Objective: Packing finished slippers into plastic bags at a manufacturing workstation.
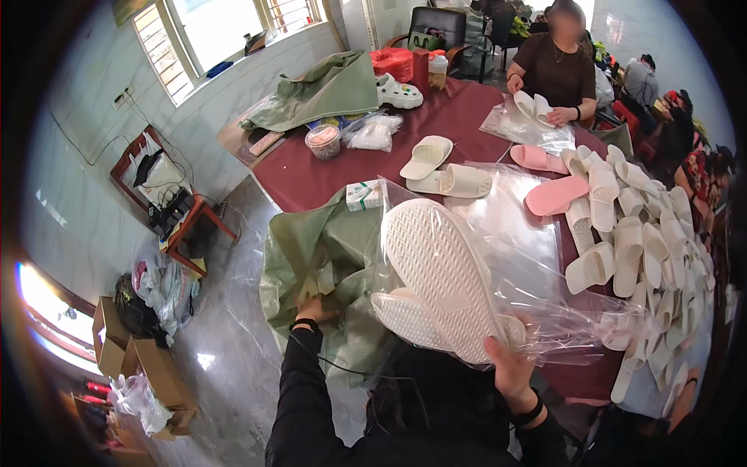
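Observation:
A pair of white slippers [436, 272] is held up before me, patterned soles toward me. Clear plastic bag film [576, 311] surrounds them and trails off to the right. My right hand [512, 367] grips the slippers and the film at their lower right end, thumb on the sole. Down at the left, my left hand [316, 310] reaches into the green woven sack [296, 245], which hangs at the table's near edge. Its fingers are partly hidden against a pale patch there, so what they hold does not show.
Loose white slippers [629, 245] are heaped on the right of the dark red table [342, 175], with a pink slipper [556, 194] beside them. Clear bags [506, 210] lie flat mid-table. Across it, a person [551, 70] handles slippers. Cardboard boxes [159, 377] stand on the left floor.

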Action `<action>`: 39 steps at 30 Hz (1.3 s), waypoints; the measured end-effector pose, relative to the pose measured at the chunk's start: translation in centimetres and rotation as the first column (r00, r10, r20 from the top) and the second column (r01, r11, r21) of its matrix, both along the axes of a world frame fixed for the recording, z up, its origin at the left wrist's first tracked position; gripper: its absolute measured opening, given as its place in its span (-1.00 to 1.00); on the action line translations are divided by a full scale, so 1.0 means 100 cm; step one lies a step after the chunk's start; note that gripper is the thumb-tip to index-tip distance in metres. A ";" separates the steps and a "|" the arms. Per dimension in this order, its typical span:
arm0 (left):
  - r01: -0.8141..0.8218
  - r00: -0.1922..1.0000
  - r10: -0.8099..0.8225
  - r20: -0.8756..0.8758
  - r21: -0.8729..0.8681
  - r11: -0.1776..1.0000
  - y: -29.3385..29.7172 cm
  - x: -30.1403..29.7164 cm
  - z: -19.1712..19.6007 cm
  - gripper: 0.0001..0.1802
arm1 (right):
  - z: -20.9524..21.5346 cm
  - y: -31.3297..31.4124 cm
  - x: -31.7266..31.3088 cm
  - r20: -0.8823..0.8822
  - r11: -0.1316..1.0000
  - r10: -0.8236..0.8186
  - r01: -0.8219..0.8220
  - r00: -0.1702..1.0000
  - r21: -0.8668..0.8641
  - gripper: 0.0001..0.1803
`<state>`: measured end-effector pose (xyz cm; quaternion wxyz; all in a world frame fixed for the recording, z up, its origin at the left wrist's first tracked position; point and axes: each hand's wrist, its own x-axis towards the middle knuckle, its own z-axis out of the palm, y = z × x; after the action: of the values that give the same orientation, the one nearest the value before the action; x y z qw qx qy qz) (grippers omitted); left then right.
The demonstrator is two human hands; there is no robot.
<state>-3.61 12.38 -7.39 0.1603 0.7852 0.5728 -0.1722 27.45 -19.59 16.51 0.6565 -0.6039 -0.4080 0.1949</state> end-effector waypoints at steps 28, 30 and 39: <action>0.453 0.883 -0.464 -0.068 -0.135 0.881 -0.088 0.025 0.101 -0.74 | -0.083 0.133 -0.104 0.360 0.855 0.509 -0.411 0.782 -0.316 -0.49; 0.509 0.859 -0.499 -0.115 0.091 0.856 -0.102 0.053 0.134 -0.68 | -0.084 0.128 -0.090 0.346 0.845 0.528 -0.439 0.776 -0.304 -0.53; 0.508 0.823 -0.562 0.085 0.333 0.794 -0.117 0.090 0.171 -0.60 | -0.049 0.062 -0.015 0.270 0.968 0.237 -0.205 0.933 -0.143 -0.68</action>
<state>5.41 0.70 9.76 0.0365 0.9423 0.3288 -0.0515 25.90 -13.40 11.65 0.5297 -0.6117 -0.5521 0.2011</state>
